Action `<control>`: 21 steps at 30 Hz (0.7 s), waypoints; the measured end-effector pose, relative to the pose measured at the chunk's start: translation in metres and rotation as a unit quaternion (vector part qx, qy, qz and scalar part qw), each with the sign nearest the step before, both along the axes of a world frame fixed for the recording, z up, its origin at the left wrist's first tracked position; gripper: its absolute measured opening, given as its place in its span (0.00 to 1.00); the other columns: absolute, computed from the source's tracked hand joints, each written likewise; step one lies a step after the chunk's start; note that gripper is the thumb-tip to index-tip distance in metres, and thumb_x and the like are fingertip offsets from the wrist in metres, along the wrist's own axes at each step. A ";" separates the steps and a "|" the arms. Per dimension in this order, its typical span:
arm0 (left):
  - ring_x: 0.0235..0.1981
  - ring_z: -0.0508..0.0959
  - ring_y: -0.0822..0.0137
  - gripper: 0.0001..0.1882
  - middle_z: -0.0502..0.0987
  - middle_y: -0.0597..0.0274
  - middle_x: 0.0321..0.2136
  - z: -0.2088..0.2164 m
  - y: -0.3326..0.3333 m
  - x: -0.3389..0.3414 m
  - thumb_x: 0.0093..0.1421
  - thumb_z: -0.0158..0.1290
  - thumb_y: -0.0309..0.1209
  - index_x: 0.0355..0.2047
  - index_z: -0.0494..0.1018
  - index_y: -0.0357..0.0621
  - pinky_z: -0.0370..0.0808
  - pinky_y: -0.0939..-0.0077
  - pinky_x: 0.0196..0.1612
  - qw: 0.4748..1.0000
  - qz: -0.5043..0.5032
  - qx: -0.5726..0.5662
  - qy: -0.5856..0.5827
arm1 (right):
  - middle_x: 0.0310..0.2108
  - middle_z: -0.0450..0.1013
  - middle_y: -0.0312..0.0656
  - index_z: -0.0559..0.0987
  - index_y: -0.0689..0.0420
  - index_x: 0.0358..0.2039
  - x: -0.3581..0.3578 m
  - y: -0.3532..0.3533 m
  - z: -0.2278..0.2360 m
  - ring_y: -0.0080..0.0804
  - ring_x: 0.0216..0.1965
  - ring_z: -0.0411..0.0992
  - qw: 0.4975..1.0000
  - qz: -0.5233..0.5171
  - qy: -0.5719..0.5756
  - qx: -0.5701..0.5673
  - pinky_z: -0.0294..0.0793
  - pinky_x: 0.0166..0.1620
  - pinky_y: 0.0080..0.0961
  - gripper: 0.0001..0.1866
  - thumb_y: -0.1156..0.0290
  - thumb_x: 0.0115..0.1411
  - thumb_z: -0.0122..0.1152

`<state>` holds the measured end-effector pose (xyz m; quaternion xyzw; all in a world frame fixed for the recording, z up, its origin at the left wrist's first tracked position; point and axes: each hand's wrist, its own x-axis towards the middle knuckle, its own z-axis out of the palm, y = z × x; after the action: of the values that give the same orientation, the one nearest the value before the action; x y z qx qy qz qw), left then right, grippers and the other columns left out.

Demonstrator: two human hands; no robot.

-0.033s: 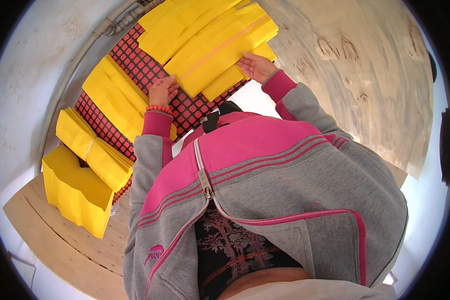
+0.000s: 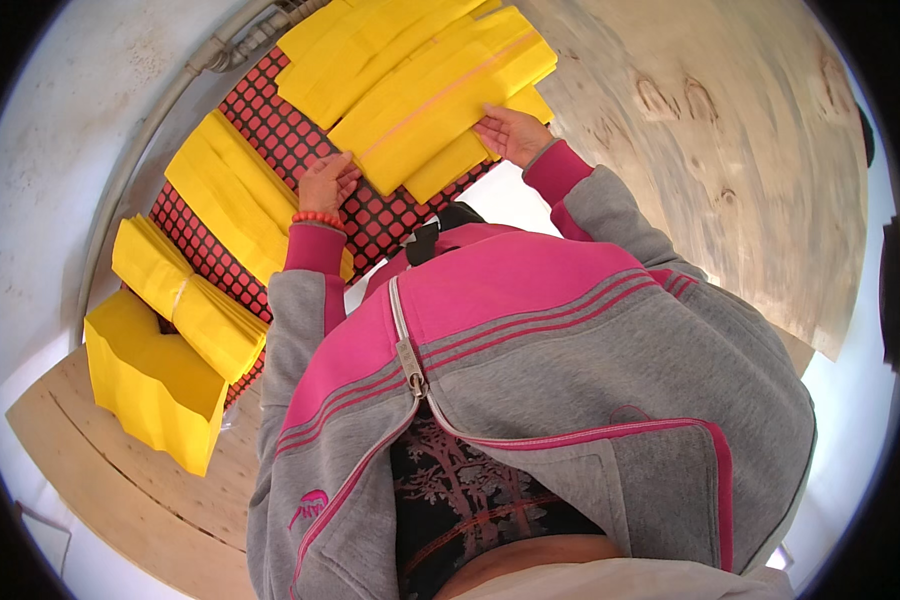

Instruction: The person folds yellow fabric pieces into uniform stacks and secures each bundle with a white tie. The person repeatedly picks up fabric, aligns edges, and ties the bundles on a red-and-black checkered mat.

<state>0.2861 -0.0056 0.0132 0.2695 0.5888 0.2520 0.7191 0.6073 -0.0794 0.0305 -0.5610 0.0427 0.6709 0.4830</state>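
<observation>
A flat, folded yellow fabric piece (image 2: 448, 92) with a thin pink line along it lies on top of other yellow pieces. My right hand (image 2: 513, 134) pinches its near edge toward the right end, thumb on top. At its left end, my left hand (image 2: 327, 186) is closed, with curled fingers and the fingertips against the edge; a red bead bracelet circles that wrist. More yellow folded pieces (image 2: 355, 55) lie overlapped just beyond. Beneath them is a red and black mat (image 2: 375, 222) with a grid pattern.
Left of my hands lie a yellow folded stack (image 2: 225, 190), a tied yellow bundle (image 2: 185, 290) and an opened-out yellow piece (image 2: 155, 385) on a wooden surface (image 2: 120, 480). A pale plywood board (image 2: 710, 150) spans the right. Pipes (image 2: 220, 50) run along the left wall.
</observation>
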 end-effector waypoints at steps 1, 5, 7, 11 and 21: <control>0.34 0.78 0.71 0.10 0.77 0.64 0.31 0.000 0.000 0.000 0.59 0.56 0.34 0.37 0.72 0.43 0.74 0.80 0.35 1.000 0.010 -0.005 -0.011 | 0.43 0.74 0.41 0.73 0.57 0.47 -0.003 0.002 0.001 0.30 0.47 0.72 1.000 0.000 -0.001 0.002 0.72 0.52 0.25 0.16 0.66 0.61 0.61; 0.28 0.78 0.73 0.09 0.77 0.67 0.27 0.002 0.000 -0.007 0.59 0.55 0.35 0.35 0.74 0.44 0.73 0.82 0.31 0.999 0.018 -0.016 -0.045 | 0.40 0.74 0.37 0.73 0.55 0.46 -0.019 0.010 0.000 0.29 0.44 0.73 0.998 -0.029 0.047 0.030 0.72 0.51 0.25 0.16 0.65 0.60 0.62; 0.29 0.77 0.72 0.09 0.77 0.67 0.29 0.004 0.002 -0.011 0.60 0.54 0.36 0.36 0.74 0.44 0.73 0.80 0.32 0.999 0.005 -0.022 -0.049 | 0.40 0.74 0.36 0.73 0.54 0.46 -0.027 0.015 -0.005 0.28 0.43 0.73 0.994 -0.053 0.079 0.046 0.72 0.51 0.24 0.15 0.65 0.60 0.62; 0.30 0.78 0.71 0.10 0.78 0.65 0.30 0.009 -0.001 -0.022 0.61 0.53 0.36 0.36 0.73 0.43 0.73 0.80 0.33 0.998 -0.011 -0.027 -0.052 | 0.41 0.75 0.35 0.73 0.53 0.46 -0.038 0.025 -0.010 0.25 0.41 0.74 0.997 -0.031 0.037 0.058 0.74 0.47 0.23 0.14 0.66 0.61 0.60; 0.53 0.72 0.60 0.25 0.72 0.52 0.51 0.030 -0.003 -0.021 0.65 0.46 0.43 0.55 0.65 0.36 0.72 0.69 0.53 0.981 0.012 -0.016 -0.193 | 0.45 0.74 0.37 0.71 0.57 0.50 -0.033 0.013 0.041 0.26 0.45 0.74 0.984 -0.009 0.115 0.137 0.76 0.46 0.23 0.15 0.68 0.64 0.56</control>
<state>0.2653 -0.0087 0.0430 0.1975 0.4461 0.2984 0.8203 0.5746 -0.0663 0.0717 -0.4079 0.0106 0.7264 0.5530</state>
